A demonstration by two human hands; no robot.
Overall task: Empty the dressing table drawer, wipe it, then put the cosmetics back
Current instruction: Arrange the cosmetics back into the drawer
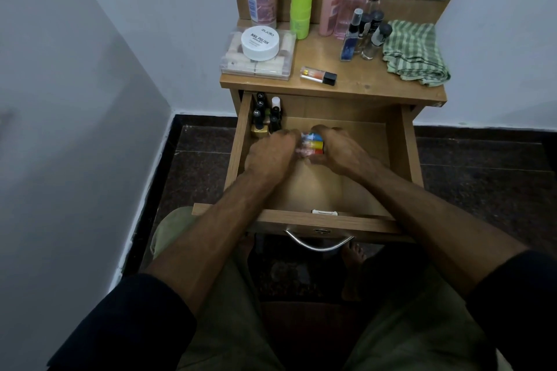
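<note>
The open wooden drawer (401, 141) of the dressing table serves as the landmark. Inside it, near its middle, both hands meet around a small cluster of bright blue, yellow and red nail-polish bottles (313, 143). The left hand (271, 153) curls its fingers against the cluster's left side, and the right hand (337, 150) curls round the right side, so together they grip the bottles. In the drawer's far left corner stand several dark-capped polish bottles (265, 114), upright and packed close. Above the drawer, on the tabletop (355, 81), lie a clear plastic box with a white round jar on it (259, 48), a small clear bottle with a black cap on its side (319, 75), and a folded green checked cloth (416, 51) at the right.
</note>
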